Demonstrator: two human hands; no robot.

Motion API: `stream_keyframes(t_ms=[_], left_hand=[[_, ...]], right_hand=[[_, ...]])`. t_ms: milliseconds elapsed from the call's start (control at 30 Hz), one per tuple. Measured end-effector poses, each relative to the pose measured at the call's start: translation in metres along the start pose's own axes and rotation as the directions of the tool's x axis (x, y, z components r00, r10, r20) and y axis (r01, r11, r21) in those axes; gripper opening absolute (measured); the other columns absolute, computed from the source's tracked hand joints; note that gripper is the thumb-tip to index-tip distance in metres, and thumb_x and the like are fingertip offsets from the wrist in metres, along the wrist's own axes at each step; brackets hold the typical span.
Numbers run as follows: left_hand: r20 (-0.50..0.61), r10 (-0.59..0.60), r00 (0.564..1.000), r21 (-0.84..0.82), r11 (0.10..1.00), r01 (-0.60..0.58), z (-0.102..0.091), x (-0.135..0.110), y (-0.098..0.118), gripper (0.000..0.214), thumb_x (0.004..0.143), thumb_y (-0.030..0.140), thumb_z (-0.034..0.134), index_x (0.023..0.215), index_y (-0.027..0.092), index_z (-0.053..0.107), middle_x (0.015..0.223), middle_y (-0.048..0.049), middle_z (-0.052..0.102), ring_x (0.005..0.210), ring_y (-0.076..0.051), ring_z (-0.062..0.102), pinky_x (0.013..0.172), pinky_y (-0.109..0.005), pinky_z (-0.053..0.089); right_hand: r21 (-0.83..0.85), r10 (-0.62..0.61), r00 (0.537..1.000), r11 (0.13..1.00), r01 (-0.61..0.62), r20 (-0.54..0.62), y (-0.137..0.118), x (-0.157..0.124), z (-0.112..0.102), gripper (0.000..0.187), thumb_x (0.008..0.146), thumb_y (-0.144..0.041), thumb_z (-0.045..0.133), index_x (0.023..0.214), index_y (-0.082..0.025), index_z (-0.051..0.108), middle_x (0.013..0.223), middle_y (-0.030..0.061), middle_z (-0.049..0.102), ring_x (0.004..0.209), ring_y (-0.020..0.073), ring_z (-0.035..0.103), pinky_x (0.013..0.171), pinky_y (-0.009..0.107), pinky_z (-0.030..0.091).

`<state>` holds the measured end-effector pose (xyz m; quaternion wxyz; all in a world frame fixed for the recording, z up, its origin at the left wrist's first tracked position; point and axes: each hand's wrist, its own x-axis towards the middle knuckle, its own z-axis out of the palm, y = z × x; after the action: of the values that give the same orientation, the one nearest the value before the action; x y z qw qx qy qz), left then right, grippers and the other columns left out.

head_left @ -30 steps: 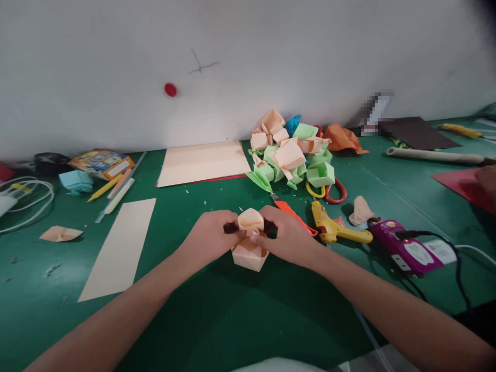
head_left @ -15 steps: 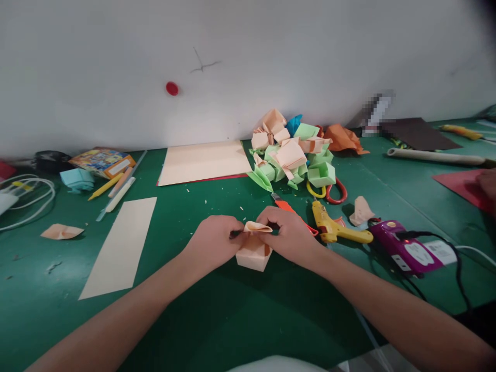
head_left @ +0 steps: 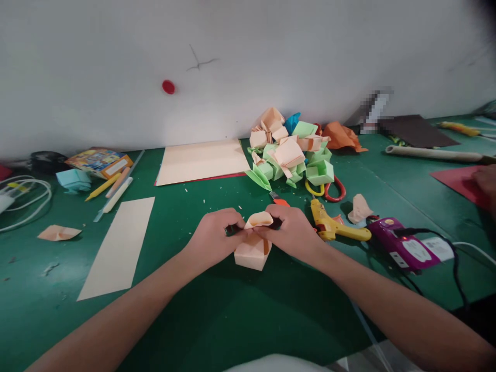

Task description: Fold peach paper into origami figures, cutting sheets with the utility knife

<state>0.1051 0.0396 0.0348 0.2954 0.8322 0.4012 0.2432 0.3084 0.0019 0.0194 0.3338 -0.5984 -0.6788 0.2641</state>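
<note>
A small peach folded-paper box (head_left: 251, 254) is in front of me, low over the green table (head_left: 248, 320). Its upper flap curls into a rounded loop between my hands. My left hand (head_left: 215, 230) pinches the flap's left side between thumb and fingers. On the other side my right hand (head_left: 289, 230) pinches the same flap. Part of the box's upper edge is hidden behind my fingers. Just beyond my right hand lies an orange-handled cutter (head_left: 279, 200), partly covered by that hand.
A pile of folded green and peach paper (head_left: 289, 152) lies by the wall. Scissors (head_left: 335, 191), a yellow glue gun (head_left: 337, 227) and a corded purple device (head_left: 408, 245) are at right. Paper sheets (head_left: 120, 248) and pens (head_left: 104, 187) lie left. Another person's hand (head_left: 486, 183) touches red paper.
The flap's loop has risen and opened rounder between my fingers. My right hand has shifted slightly and covers more of the cutter. The view has moved a little.
</note>
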Motion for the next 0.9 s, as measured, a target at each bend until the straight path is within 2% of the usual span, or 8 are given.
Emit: stream_keyframes(t_ms=[167, 300, 400, 500, 633, 733, 833, 900], left_hand=[[0.014, 0.001, 1.000, 0.014, 1.000, -0.002, -0.002, 0.002, -0.003, 0.024, 0.082, 0.025, 0.067, 0.060, 0.018, 0.060, 0.069, 0.0016, 0.063, 0.062, -0.012, 0.055, 0.055, -0.023, 0.038], [0.003, -0.021, 1.000, -0.022, 1.000, 0.021, -0.002, 0.003, -0.006, 0.020, 0.083, 0.031, 0.070, 0.067, 0.018, 0.068, 0.074, 0.0007, 0.068, 0.064, -0.012, 0.059, 0.055, -0.022, 0.041], [-0.055, 0.077, 0.996, -0.076, 0.994, -0.081, -0.001, 0.002, -0.007, 0.016, 0.085, 0.032, 0.071, 0.076, 0.018, 0.073, 0.082, -0.0017, 0.071, 0.069, -0.013, 0.063, 0.058, -0.022, 0.046], [-0.108, 0.199, 0.974, -0.067, 0.976, -0.207, -0.001, 0.001, -0.008, 0.022, 0.091, 0.031, 0.068, 0.075, 0.017, 0.073, 0.079, -0.0028, 0.071, 0.069, -0.012, 0.064, 0.060, -0.021, 0.048], [-0.144, 0.346, 0.927, 0.062, 0.938, -0.340, -0.004, -0.001, -0.008, 0.021, 0.098, 0.028, 0.061, 0.089, 0.017, 0.076, 0.088, -0.0049, 0.075, 0.081, -0.015, 0.069, 0.072, -0.023, 0.053], [-0.176, 0.452, 0.875, 0.170, 0.889, -0.425, -0.005, -0.003, -0.008, 0.022, 0.100, 0.027, 0.059, 0.089, 0.016, 0.076, 0.085, -0.0053, 0.076, 0.081, -0.015, 0.069, 0.073, -0.024, 0.053], [-0.174, 0.511, 0.842, 0.206, 0.855, -0.476, -0.004, -0.003, -0.007, 0.027, 0.102, 0.028, 0.054, 0.090, 0.016, 0.075, 0.084, -0.0054, 0.077, 0.078, -0.015, 0.069, 0.072, -0.024, 0.054], [-0.162, 0.506, 0.847, 0.186, 0.859, -0.477, -0.004, -0.002, -0.006, 0.024, 0.101, 0.031, 0.057, 0.092, 0.017, 0.076, 0.085, -0.0053, 0.077, 0.079, -0.015, 0.070, 0.071, -0.024, 0.054]], right_hand=[[-0.012, -0.026, 0.999, 1.000, 0.026, 0.028, 0.001, 0.000, 0.001, 0.032, 0.079, -0.033, 0.072, 0.064, -0.021, 0.047, 0.062, -0.0051, 0.048, 0.059, 0.0120, 0.043, 0.051, 0.025, 0.028], [0.050, 0.025, 0.999, 0.998, -0.027, 0.044, -0.003, -0.002, -0.002, 0.023, 0.078, -0.032, 0.074, 0.065, -0.021, 0.058, 0.062, -0.0040, 0.054, 0.058, 0.0121, 0.045, 0.051, 0.024, 0.031], [0.102, 0.042, 0.998, 0.994, -0.047, 0.052, -0.006, -0.003, -0.005, 0.016, 0.077, -0.029, 0.073, 0.067, -0.020, 0.064, 0.064, -0.0025, 0.059, 0.058, 0.0119, 0.047, 0.051, 0.024, 0.033], [0.124, 0.031, 0.998, 0.991, -0.039, 0.061, -0.007, -0.004, -0.006, 0.017, 0.077, -0.028, 0.072, 0.064, -0.020, 0.064, 0.061, -0.0024, 0.060, 0.055, 0.0111, 0.046, 0.049, 0.023, 0.032], [0.090, 0.052, 0.996, 0.994, -0.058, 0.069, -0.009, -0.005, -0.006, 0.016, 0.074, -0.024, 0.072, 0.061, -0.020, 0.063, 0.055, -0.0043, 0.053, 0.052, 0.0103, 0.043, 0.047, 0.023, 0.028], [0.100, 0.060, 0.995, 0.993, -0.067, 0.076, -0.011, -0.006, -0.007, 0.020, 0.076, -0.030, 0.073, 0.061, -0.020, 0.063, 0.055, -0.0043, 0.052, 0.052, 0.0104, 0.042, 0.047, 0.023, 0.028], [0.112, 0.064, 0.995, 0.991, -0.072, 0.072, -0.013, -0.005, -0.009, 0.021, 0.075, -0.031, 0.072, 0.060, -0.020, 0.062, 0.055, -0.0040, 0.051, 0.052, 0.0104, 0.042, 0.047, 0.023, 0.028], [0.117, 0.055, 0.996, 0.991, -0.062, 0.068, -0.012, -0.003, -0.010, 0.019, 0.075, -0.029, 0.071, 0.061, -0.019, 0.062, 0.056, -0.0037, 0.052, 0.053, 0.0104, 0.042, 0.048, 0.023, 0.029]])
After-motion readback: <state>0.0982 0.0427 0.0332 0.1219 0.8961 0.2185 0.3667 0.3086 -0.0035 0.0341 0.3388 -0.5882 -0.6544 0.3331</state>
